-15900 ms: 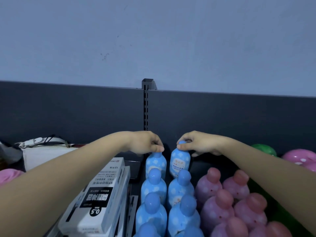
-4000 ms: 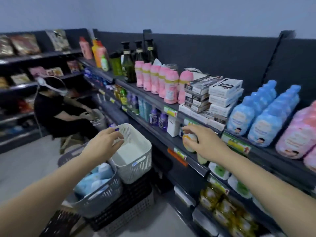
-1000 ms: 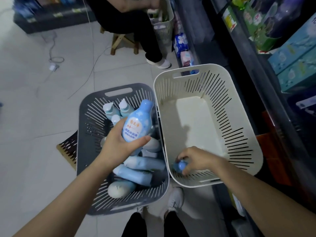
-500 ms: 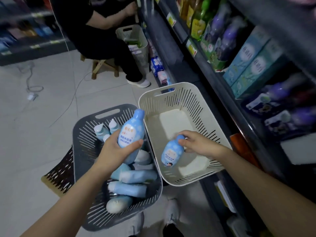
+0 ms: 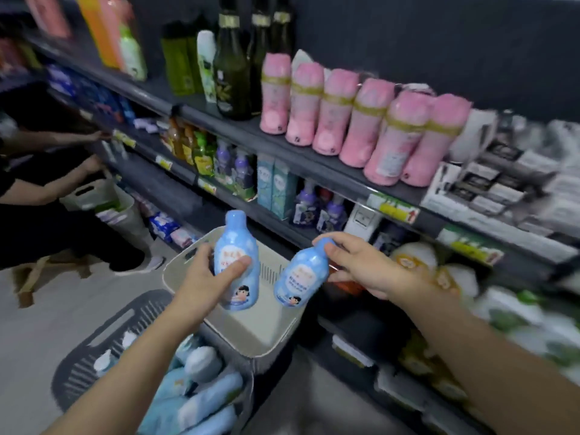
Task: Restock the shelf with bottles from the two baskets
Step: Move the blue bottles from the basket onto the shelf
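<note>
— What has changed near the person?

— Both bottles have come up. A moment ago they were low over the baskets; now the left hand [image 5: 201,279] holds the left bottle [image 5: 240,271] upright, its fingers [image 5: 233,268] wrapped around the body. The right hand [image 5: 361,268] pinches the right bottle [image 5: 299,277] by its cap, so it hangs tilted. Both are in the air above the white basket [image 5: 270,335], apart from each other.

— And for the task?

— The pick-up looks done, and carrying to the shelf [image 5: 314,166] is the likely step. The grey basket [image 5: 117,320], at the lower left, has more blue bottles [image 5: 194,400] lying in it, so restocking seems far from finished.

— Where do these two go?

— The blue row is out of view now; it stood right of the boxes [image 5: 489,186] earlier.

— Further out?

— Pink bottles [image 5: 345,120] line the shelf's front edge, with dark glass bottles [image 5: 233,73] behind to the left. Another person [image 5: 34,211] sits on the pale floor [image 5: 40,334] at the far left, reaching toward a lower shelf.
</note>
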Demonstrator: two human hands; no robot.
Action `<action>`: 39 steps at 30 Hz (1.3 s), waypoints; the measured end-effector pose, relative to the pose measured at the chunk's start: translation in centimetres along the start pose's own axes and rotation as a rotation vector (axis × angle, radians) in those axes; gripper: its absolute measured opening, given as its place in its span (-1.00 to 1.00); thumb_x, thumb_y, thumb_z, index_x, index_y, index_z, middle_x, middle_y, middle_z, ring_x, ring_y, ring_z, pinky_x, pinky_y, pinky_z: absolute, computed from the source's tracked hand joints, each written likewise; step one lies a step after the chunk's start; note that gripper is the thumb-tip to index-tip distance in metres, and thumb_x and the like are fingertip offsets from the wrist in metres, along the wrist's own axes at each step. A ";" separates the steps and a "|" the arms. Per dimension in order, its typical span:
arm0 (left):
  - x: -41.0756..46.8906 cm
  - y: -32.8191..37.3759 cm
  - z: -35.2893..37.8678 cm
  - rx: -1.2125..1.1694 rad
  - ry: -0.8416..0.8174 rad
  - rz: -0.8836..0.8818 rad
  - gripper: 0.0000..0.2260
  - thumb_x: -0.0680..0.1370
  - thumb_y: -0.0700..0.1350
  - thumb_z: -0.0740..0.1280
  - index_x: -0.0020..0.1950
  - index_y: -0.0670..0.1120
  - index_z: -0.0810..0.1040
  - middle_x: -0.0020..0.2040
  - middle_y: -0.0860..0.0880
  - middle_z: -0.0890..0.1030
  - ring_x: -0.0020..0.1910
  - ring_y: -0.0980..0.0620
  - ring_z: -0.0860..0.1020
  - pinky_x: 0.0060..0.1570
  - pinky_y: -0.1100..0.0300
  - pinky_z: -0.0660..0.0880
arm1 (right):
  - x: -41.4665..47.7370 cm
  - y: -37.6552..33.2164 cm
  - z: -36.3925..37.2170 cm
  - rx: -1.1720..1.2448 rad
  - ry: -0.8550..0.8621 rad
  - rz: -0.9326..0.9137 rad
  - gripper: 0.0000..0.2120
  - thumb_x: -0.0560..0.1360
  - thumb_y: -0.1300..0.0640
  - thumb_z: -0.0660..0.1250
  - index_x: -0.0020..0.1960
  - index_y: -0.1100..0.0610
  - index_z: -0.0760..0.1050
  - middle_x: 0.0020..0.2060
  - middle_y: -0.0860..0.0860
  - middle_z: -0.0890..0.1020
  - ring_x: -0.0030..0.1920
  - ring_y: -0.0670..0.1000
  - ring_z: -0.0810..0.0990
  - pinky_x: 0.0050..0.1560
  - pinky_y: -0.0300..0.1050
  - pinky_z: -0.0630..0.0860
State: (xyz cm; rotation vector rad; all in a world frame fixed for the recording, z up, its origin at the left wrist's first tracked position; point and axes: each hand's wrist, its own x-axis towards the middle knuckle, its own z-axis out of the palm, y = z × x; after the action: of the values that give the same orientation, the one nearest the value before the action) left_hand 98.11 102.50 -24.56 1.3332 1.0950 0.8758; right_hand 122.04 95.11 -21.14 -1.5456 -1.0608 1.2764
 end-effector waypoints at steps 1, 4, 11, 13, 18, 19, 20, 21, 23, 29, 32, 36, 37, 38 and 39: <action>0.0 1.1 1.1 0.023 -0.032 0.043 -0.52 0.21 0.15 0.50 -0.01 0.00 0.43 -0.09 -0.06 0.57 -0.20 0.06 0.54 -0.24 0.24 0.49 | -1.7 -0.6 -0.8 0.013 0.057 -0.015 -0.85 0.62 0.16 0.13 0.00 0.02 0.46 -0.07 -0.03 0.56 -0.09 -0.08 0.53 -0.12 -0.18 0.58; -0.5 4.2 5.0 0.014 -0.149 0.177 -0.69 0.39 -0.08 0.50 -0.02 0.07 0.41 -0.11 0.00 0.54 -0.23 0.17 0.54 -0.30 0.38 0.49 | -6.9 -2.6 -3.5 0.012 0.240 -0.068 -0.85 0.62 0.15 0.13 0.01 0.04 0.48 -0.07 0.01 0.54 -0.13 -0.08 0.55 -0.16 -0.15 0.58; -4.4 11.7 15.2 -0.067 -0.327 0.387 -0.73 0.33 0.07 0.34 -0.01 0.15 0.42 -0.12 0.05 0.52 -0.33 0.36 0.49 -0.26 0.43 0.42 | -18.9 -5.8 -10.2 0.025 0.578 -0.147 -0.82 0.62 0.20 0.13 0.04 0.00 0.48 0.04 0.01 0.53 -0.09 -0.14 0.58 -0.29 -0.20 0.60; -5.7 13.6 18.0 -0.091 -0.348 0.434 -0.66 0.25 0.19 0.34 -0.03 0.14 0.42 -0.14 0.07 0.51 -0.32 0.34 0.48 -0.25 0.39 0.43 | -22.0 -6.3 -11.9 0.041 0.651 -0.158 -0.82 0.62 0.20 0.13 0.07 0.03 0.48 0.01 -0.02 0.54 -0.08 -0.12 0.57 -0.30 -0.22 0.61; -9.7 18.4 25.1 -0.078 -0.428 0.557 -0.70 0.39 0.30 0.33 -0.04 0.16 0.41 -0.14 0.09 0.52 -0.27 0.31 0.50 -0.23 0.28 0.40 | -29.1 -7.3 -16.5 0.056 0.788 -0.234 -0.79 0.62 0.21 0.14 0.01 -0.01 0.50 0.06 0.00 0.51 -0.08 -0.09 0.58 -0.26 -0.20 0.61; -10.4 19.2 26.7 -0.082 -0.443 0.584 -0.71 0.42 0.30 0.29 -0.01 0.15 0.42 -0.12 0.09 0.52 -0.26 0.32 0.51 -0.22 0.29 0.41 | -30.5 -7.4 -17.6 0.053 0.816 -0.253 -0.79 0.62 0.21 0.14 0.00 -0.03 0.51 0.07 0.02 0.51 -0.09 -0.10 0.58 -0.26 -0.20 0.61; -11.3 20.0 28.3 -0.081 -0.453 0.609 -0.70 0.43 0.29 0.28 0.02 0.14 0.42 -0.11 0.10 0.52 -0.26 0.34 0.50 -0.23 0.33 0.42 | -31.9 -7.6 -18.7 0.049 0.840 -0.273 -0.78 0.62 0.21 0.14 0.00 -0.03 0.51 0.06 0.02 0.51 -0.11 -0.12 0.57 -0.27 -0.21 0.61; -12.2 20.8 29.9 -0.082 -0.456 0.629 -0.72 0.47 0.26 0.29 0.05 0.14 0.41 -0.10 0.10 0.51 -0.27 0.37 0.50 -0.24 0.38 0.43 | -33.3 -7.8 -19.9 0.047 0.858 -0.291 -0.79 0.62 0.22 0.14 0.02 -0.01 0.51 0.06 0.02 0.51 -0.12 -0.15 0.56 -0.29 -0.21 0.61; -13.9 22.1 33.0 -0.108 -0.476 0.642 -0.82 0.51 0.16 0.26 0.04 0.14 0.40 -0.11 0.09 0.52 -0.29 0.37 0.51 -0.26 0.43 0.45 | -36.2 -8.1 -22.4 0.041 0.887 -0.327 -0.80 0.62 0.23 0.13 0.08 0.05 0.51 0.05 0.02 0.48 -0.22 -0.23 0.56 -0.36 -0.22 0.59; -17.2 25.5 41.1 -0.176 -0.491 0.645 -0.79 0.47 0.21 0.30 0.04 0.21 0.40 -0.02 0.05 0.54 -0.20 0.24 0.57 -0.19 0.22 0.48 | -43.4 -9.8 -29.9 0.035 0.963 -0.446 -0.80 0.62 0.23 0.13 0.11 0.10 0.50 -0.02 -0.01 0.59 -0.13 -0.17 0.63 -0.19 -0.12 0.63; -18.2 26.9 43.9 -0.155 -0.479 0.684 -0.85 0.52 0.14 0.30 0.04 0.19 0.39 -0.03 0.08 0.52 -0.19 0.22 0.56 -0.16 0.19 0.49 | -45.6 -10.4 -32.8 -0.026 1.024 -0.467 -0.80 0.62 0.21 0.14 0.13 0.09 0.51 -0.01 -0.02 0.55 -0.12 -0.16 0.57 -0.19 -0.12 0.64; -18.5 28.4 46.1 -0.108 -0.444 0.706 -0.82 0.55 0.04 0.28 0.11 0.08 0.36 -0.05 0.11 0.51 -0.25 0.32 0.56 -0.29 0.34 0.48 | -46.4 -10.8 -35.6 -0.034 1.064 -0.498 -0.80 0.61 0.21 0.15 0.05 0.03 0.53 -0.10 -0.08 0.54 -0.16 -0.15 0.52 0.02 0.13 0.60; -18.4 28.8 46.5 -0.094 -0.428 0.708 -0.76 0.54 0.03 0.29 0.15 0.04 0.35 -0.04 0.11 0.51 -0.22 0.32 0.57 -0.29 0.36 0.47 | -46.4 -10.9 -36.1 -0.028 1.060 -0.501 -0.80 0.61 0.21 0.15 0.04 0.03 0.53 -0.09 -0.08 0.54 -0.13 -0.13 0.51 0.05 0.17 0.59; -18.2 29.1 46.7 -0.083 -0.416 0.705 -0.71 0.53 0.04 0.31 0.18 0.02 0.33 -0.02 0.11 0.51 -0.17 0.28 0.57 -0.25 0.33 0.47 | -46.5 -11.0 -36.6 -0.025 1.054 -0.502 -0.80 0.61 0.21 0.16 0.04 0.03 0.53 -0.08 -0.07 0.55 -0.11 -0.12 0.51 0.06 0.18 0.58; -17.9 29.5 46.9 -0.071 -0.405 0.697 -0.66 0.51 0.05 0.33 0.20 0.00 0.32 0.00 0.10 0.52 -0.11 0.22 0.57 -0.20 0.28 0.48 | -46.4 -11.1 -37.1 -0.024 1.049 -0.503 -0.80 0.61 0.21 0.16 0.04 0.03 0.53 -0.07 -0.06 0.55 -0.09 -0.11 0.51 0.06 0.18 0.58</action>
State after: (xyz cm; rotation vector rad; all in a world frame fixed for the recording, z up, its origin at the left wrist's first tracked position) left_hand 140.71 73.87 2.90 1.7681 0.2685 1.0591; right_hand 152.09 50.61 6.57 -1.5115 -0.6675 0.0333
